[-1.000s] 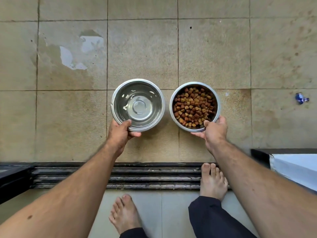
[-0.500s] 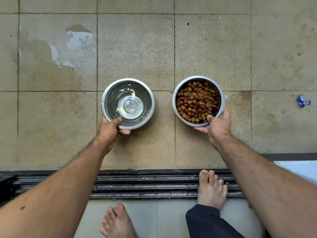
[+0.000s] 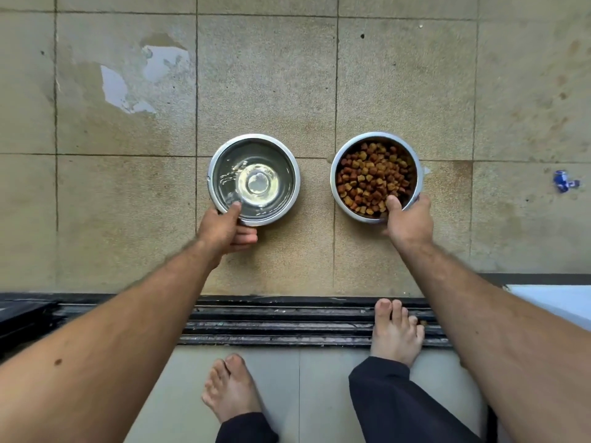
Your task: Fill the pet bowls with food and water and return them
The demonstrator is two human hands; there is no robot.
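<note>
head view: the left hand (image 3: 225, 230) grips the near rim of the water bowl (image 3: 254, 179), thumb hooked over the edge and fingers curled beneath; the right hand (image 3: 407, 222) grips the near rim of the food bowl (image 3: 374, 177) the same way, its thumb just inside among the kibble (image 3: 372, 177). compared with half a second ago the bowls sit a little farther out over the floor (image 3: 262, 75) and the arms reach longer, and the water now ripples, so the bowls are being lowered or have just met the tiles; i cannot tell whether they rest fully yet. both are filled, so i judge the task nearly done, with only the letting go left.

the bowls are round, polished steel with rolled rims, side by side but apart, straddling tile joints. the water is clear and shows a raised disc in the base. the kibble is small, knobbly, brown and tan, heaped nearly to the rim. the floor is rough beige tile with dark grout, stains and a wet patch (image 3: 140, 81) at far left. a dark metal door track (image 3: 287, 324) runs across near the bare feet. a small blue scrap (image 3: 564, 181) lies at far right.
</note>
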